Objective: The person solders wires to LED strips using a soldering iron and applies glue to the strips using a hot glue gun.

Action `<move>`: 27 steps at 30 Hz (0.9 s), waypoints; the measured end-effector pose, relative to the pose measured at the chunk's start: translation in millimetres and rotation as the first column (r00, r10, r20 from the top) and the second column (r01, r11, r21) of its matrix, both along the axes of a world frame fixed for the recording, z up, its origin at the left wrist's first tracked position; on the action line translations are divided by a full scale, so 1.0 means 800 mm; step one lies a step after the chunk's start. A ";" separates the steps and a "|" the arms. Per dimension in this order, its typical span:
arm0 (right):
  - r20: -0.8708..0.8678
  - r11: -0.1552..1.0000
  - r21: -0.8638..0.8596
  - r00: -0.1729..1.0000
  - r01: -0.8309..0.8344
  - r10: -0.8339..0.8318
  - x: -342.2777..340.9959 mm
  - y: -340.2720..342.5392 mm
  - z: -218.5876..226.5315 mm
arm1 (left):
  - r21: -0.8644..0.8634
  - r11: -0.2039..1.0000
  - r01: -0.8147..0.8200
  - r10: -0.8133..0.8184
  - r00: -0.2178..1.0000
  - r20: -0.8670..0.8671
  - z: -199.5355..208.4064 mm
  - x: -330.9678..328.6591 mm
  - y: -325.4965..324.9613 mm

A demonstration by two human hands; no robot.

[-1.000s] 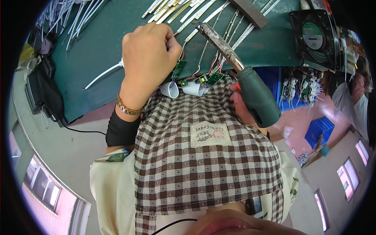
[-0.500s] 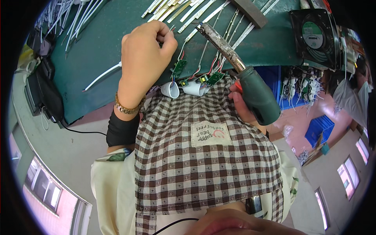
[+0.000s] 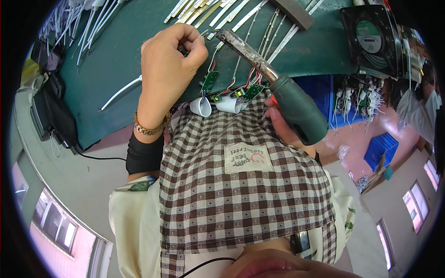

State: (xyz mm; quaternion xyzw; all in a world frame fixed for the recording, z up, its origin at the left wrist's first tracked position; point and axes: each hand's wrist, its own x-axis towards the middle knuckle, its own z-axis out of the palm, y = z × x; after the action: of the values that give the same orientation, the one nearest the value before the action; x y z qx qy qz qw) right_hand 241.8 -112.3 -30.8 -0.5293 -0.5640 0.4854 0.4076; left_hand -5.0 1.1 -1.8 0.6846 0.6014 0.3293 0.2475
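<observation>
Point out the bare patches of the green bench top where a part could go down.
Bare green table lies left of the left hand, between it and the white cable. Crowded: strips along the far edge, small boards under the soldering iron.

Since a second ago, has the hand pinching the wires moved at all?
Yes. The left hand has shifted slightly up the green table, away from the small green circuit boards at its near edge and toward the white strips.
</observation>
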 end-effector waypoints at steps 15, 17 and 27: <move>0.126 0.997 -0.024 0.989 0.076 -0.073 0.008 -0.010 -0.013 | 0.037 0.999 -0.008 0.010 0.998 -0.058 0.004 0.000 0.003; 0.250 0.997 0.068 0.968 0.025 -0.041 0.007 -0.007 -0.010 | -0.018 1.000 -0.013 0.012 0.996 -0.086 0.002 -0.003 0.003; 0.239 0.999 0.050 0.971 -0.005 -0.007 0.010 -0.004 -0.003 | 0.027 1.000 -0.010 0.015 0.978 -0.209 -0.001 0.003 0.002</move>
State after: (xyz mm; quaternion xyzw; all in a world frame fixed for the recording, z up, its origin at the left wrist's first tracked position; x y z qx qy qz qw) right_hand 249.7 -115.5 -33.1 -0.5737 -0.6210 0.4034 0.3500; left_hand -2.7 2.7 -2.6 0.7149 0.6239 0.2650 0.1718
